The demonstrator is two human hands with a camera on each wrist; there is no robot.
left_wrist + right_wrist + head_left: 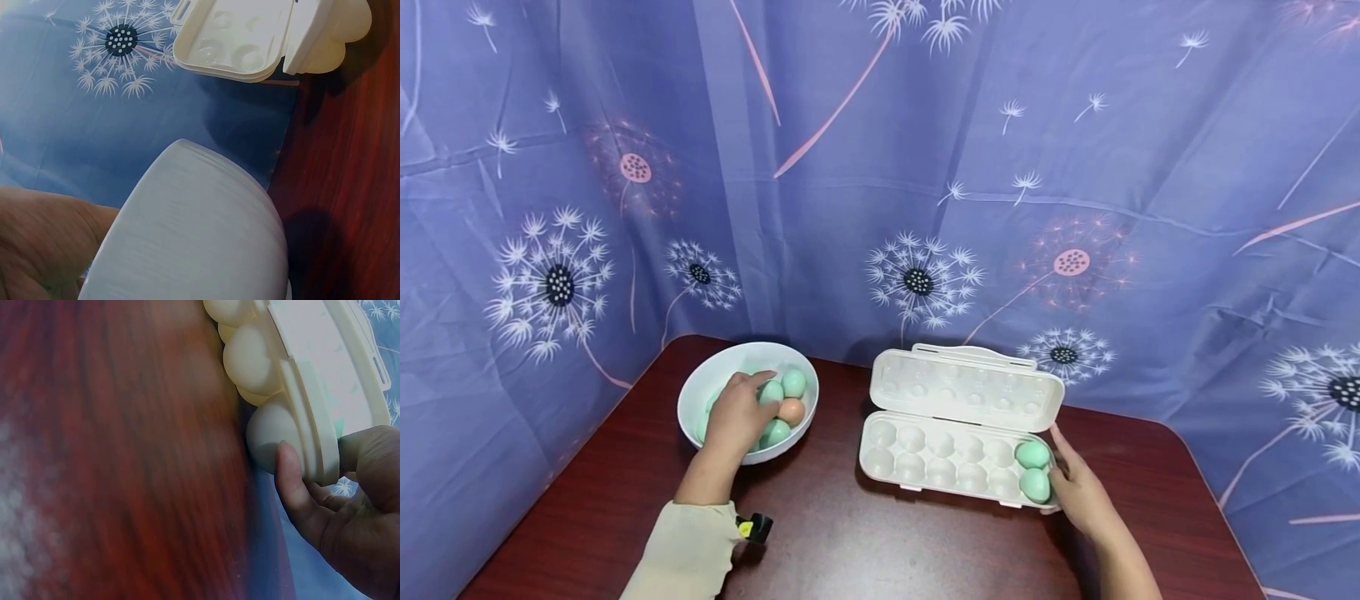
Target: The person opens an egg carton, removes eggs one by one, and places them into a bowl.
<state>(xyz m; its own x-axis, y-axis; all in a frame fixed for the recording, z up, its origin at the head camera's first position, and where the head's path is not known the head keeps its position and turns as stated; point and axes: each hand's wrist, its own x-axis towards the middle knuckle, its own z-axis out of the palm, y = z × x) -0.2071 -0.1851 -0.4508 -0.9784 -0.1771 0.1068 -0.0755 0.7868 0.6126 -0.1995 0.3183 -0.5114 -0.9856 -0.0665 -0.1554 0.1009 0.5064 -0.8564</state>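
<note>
In the head view a white bowl (692,392) at the left holds several pale green eggs and an orange-brown egg (792,412). My left hand (739,417) reaches over its rim, with thumb and fingers around a green egg (771,392). The left wrist view shows mostly the outside of the bowl (194,231), which hides the fingers. An egg carton (925,492) with its lid (962,387) raised lies to the right. Two green eggs (1034,485) sit in its rightmost cups. My right hand (1086,496) grips that end, also seen in the right wrist view.
The dark red-brown table (820,533) carries both bowl and carton. A purple-blue dandelion-print curtain (850,250) hangs right behind the table and along its left side. On my left cuff sits a black wrist device (756,528).
</note>
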